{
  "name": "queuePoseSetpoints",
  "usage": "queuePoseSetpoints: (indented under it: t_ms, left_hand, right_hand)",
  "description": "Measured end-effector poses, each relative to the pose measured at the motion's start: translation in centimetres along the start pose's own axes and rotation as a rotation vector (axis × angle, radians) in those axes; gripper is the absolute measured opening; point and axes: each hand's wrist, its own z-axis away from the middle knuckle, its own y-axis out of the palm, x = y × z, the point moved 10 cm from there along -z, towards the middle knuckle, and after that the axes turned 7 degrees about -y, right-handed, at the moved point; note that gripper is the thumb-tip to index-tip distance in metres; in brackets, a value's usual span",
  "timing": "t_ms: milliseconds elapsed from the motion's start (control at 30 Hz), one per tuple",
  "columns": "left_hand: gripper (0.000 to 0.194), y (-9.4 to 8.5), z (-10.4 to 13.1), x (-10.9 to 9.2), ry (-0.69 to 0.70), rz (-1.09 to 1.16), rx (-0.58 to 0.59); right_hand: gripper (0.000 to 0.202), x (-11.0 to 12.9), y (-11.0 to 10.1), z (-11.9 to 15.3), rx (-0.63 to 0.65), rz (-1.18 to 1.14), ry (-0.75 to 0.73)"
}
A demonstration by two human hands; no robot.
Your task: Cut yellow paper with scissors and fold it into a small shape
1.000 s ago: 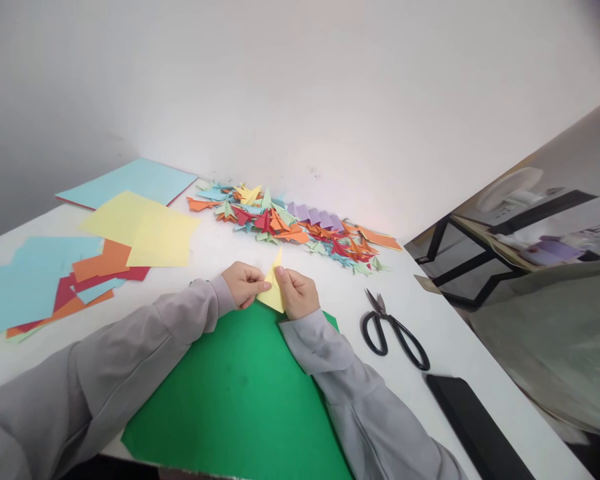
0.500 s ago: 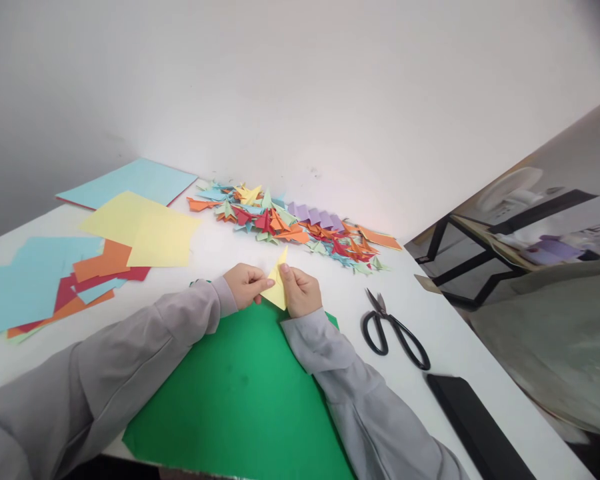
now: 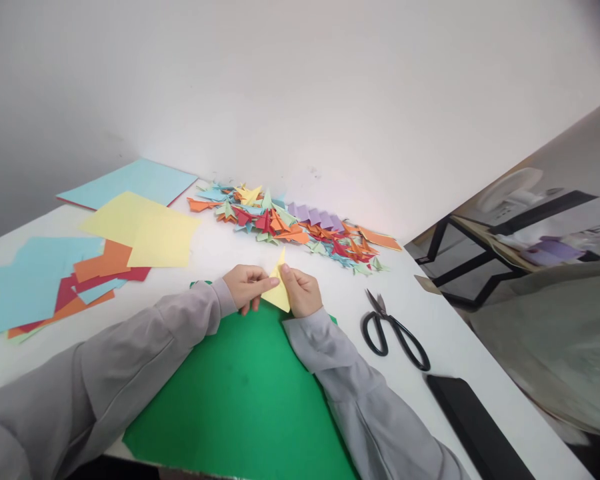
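A folded yellow paper (image 3: 279, 295), pointed at its top, is held up over the far edge of the green mat (image 3: 245, 393). My right hand (image 3: 303, 292) is closed on its right side, with the thumb pressed near the tip. From the left, my left hand (image 3: 250, 285) pinches the paper, its thumb lying across the face and a couple of fingertips hanging below. What the fingers behind the paper do is hidden. Beyond both hands lies a heap of small folded paper pieces (image 3: 280, 223) in several colours.
Black-handled scissors (image 3: 395, 328) lie right of the mat, with a long black object (image 3: 475, 423) nearer me. Yellow sheets (image 3: 160, 237), blue sheets (image 3: 35, 280) and orange and red scraps (image 3: 103, 261) spread at left. A blue sheet stack (image 3: 130, 180) sits by the wall.
My left thumb has slid a little further right across the yellow paper, and its other fingers have loosened downward. The paper's tip has shifted slightly left.
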Motion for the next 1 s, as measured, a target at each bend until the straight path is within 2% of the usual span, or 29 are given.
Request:
queuePoseSetpoints:
  t_ms: [167, 267, 433, 567, 700, 1000]
  left_hand:
    - [0.044, -0.8, -0.6, 0.1, 0.047, 0.265, 0.005]
    - [0.044, -1.9, -1.0, 0.3, 0.02, 0.461, -0.065]
    - [0.038, -3.1, -0.9, 0.7, -0.035, 0.677, -0.176]
    - [0.034, -3.6, -0.6, 0.7, 0.0, 0.629, -0.22]
    - [0.038, -3.8, -0.3, 0.3, 0.059, 0.612, -0.226]
    - [0.039, -4.3, 0.0, 0.5, 0.004, 0.572, -0.316]
  right_hand:
    - [0.049, -0.5, 1.8, 0.4, 0.128, -0.155, 0.071]
    - [0.048, -0.8, 2.0, 0.3, 0.155, -0.175, 0.091]
    - [0.034, -0.4, 1.3, -0.1, 0.089, -0.125, 0.018]
    - [0.031, -0.7, 0.4, 0.0, 0.01, -0.137, 0.039]
    - [0.03, -0.6, 0.4, 0.1, 0.02, -0.138, 0.055]
    - [0.029, 0.5, 0.0, 0.2, -0.037, -0.087, -0.022]
